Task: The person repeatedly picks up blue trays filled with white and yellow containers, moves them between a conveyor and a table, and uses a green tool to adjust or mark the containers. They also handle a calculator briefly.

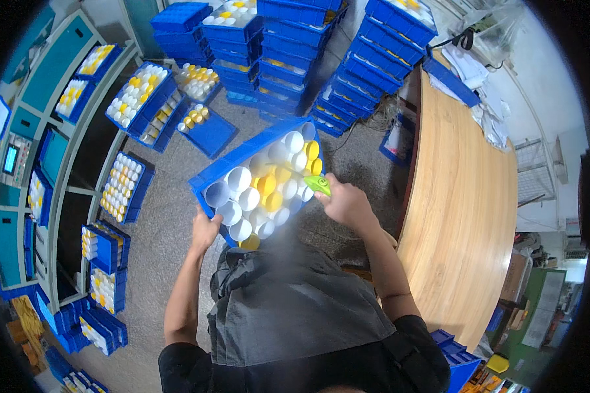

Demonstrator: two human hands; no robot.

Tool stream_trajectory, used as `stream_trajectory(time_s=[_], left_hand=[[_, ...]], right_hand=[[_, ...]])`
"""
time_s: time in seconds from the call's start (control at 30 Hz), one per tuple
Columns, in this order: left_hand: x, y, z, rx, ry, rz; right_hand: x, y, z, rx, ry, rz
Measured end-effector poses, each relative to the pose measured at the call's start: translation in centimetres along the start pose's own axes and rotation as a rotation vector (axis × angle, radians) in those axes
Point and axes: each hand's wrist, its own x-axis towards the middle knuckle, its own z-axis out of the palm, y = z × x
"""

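A blue plastic crate filled with white and yellow open-mouthed round cups is tilted in front of my apron. My left hand grips the crate's near left side, thumb over the rim. In my right hand is a tool with a lime-green handle, fingers closed round it, at the crate's right side. From the handle, a pale blurred part extends left over the cups; its exact kind cannot be made out. The crate's underside is hidden.
Tall stacks of blue crates stand ahead. A wooden table curves along my right, papers at its far end. More cup-filled crates lie on the floor at left, beside a teal-panelled machine. A partly filled crate sits beyond.
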Motion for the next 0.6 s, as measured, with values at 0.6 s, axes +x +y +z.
stream_trajectory(time_s=[0.6], left_hand=[[1.0,1.1,2.9,0.24,0.067,-0.082]], right_hand=[[-2.7,-7.2,2.4,-0.074,-0.043,-0.276]])
